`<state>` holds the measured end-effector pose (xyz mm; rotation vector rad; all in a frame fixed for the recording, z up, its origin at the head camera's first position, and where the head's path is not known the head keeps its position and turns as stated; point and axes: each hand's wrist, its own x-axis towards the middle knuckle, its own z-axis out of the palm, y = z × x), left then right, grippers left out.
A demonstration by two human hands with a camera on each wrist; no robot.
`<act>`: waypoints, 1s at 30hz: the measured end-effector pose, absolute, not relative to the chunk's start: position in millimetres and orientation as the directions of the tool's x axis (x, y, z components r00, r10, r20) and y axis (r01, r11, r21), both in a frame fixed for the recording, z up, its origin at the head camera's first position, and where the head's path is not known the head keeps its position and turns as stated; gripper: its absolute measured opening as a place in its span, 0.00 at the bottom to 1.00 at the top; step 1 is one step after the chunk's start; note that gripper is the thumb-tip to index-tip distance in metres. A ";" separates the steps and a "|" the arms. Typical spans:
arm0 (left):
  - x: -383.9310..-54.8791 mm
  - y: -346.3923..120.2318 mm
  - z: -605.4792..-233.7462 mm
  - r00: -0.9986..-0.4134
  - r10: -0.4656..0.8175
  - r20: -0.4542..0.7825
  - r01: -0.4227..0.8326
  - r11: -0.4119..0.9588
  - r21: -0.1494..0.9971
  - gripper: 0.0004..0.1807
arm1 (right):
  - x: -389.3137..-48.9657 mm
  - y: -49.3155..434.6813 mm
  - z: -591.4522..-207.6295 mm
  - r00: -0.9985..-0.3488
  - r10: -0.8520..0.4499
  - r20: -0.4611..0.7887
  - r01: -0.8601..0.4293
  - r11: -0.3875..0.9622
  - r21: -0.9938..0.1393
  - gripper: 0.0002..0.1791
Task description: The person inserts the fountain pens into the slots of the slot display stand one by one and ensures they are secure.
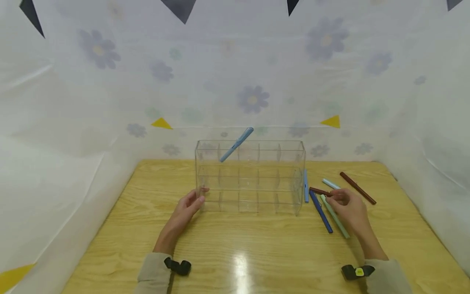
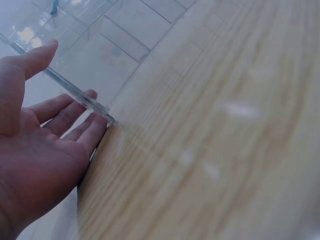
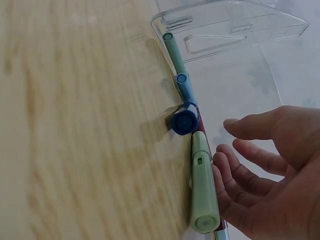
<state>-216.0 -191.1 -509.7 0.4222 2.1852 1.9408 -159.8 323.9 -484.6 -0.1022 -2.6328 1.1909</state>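
A clear plastic organizer (image 1: pixel 249 190) with several compartments stands on the table, and a light blue pen (image 1: pixel 236 144) slants up out of its top. My left hand (image 1: pixel 187 206) is at the organizer's left side, fingertips touching its edge and thumb by the front; in the left wrist view the fingers (image 2: pixel 62 117) are nearly straight. My right hand (image 1: pixel 346 206) is over several pens, fingertips at the end of a brown pen (image 1: pixel 318 190). In the right wrist view its thumb (image 3: pixel 255 125) stands apart from the loosely bent fingers, beside a green pen (image 3: pixel 204 185).
Right of the organizer lie a blue pen (image 1: pixel 306 185), a dark blue pen (image 1: pixel 320 211), a pale blue pen (image 1: pixel 331 183) and another brown pen (image 1: pixel 358 188). The wooden table (image 1: pixel 235 245) is bordered by a flowered white curtain (image 1: pixel 220 81) at the back and sides.
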 end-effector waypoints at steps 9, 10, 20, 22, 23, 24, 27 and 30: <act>-217.9 -188.3 -511.2 -0.934 0.354 0.045 0.077 0.075 0.994 0.26 | -154.5 329.1 -491.9 -0.974 0.157 0.164 -0.001 0.719 -0.695 0.20; -217.9 -188.4 -511.1 -0.935 0.352 0.043 0.073 0.074 0.995 0.26 | -155.0 329.4 -492.4 -0.975 0.152 0.163 -0.002 0.725 -0.688 0.20; -216.5 -190.9 -509.8 -0.942 0.333 0.037 0.073 0.096 0.993 0.26 | -160.2 329.8 -493.1 -0.981 0.099 0.166 -0.029 0.771 -0.636 0.16; -216.5 -190.8 -509.4 -0.942 0.334 0.038 0.074 0.098 0.992 0.26 | -160.4 329.2 -491.5 -0.982 0.108 0.153 -0.016 0.765 -0.643 0.16; -216.5 -190.8 -509.3 -0.941 0.335 0.040 0.077 0.099 0.992 0.26 | -160.4 328.9 -490.7 -0.983 0.113 0.146 -0.009 0.762 -0.648 0.16; -216.5 -190.7 -509.3 -0.941 0.337 0.041 0.079 0.100 0.992 0.26 | -160.4 328.6 -489.6 -0.983 0.115 0.141 -0.004 0.758 -0.652 0.16; -216.1 -190.7 -508.9 -0.940 0.337 0.045 0.084 0.101 0.991 0.26 | -160.2 327.7 -486.8 -0.984 0.124 0.129 0.005 0.738 -0.675 0.17; -216.4 -190.6 -508.9 -0.939 0.340 0.048 0.086 0.098 0.991 0.26 | -159.8 327.3 -485.2 -0.980 0.143 0.136 0.011 0.729 -0.685 0.18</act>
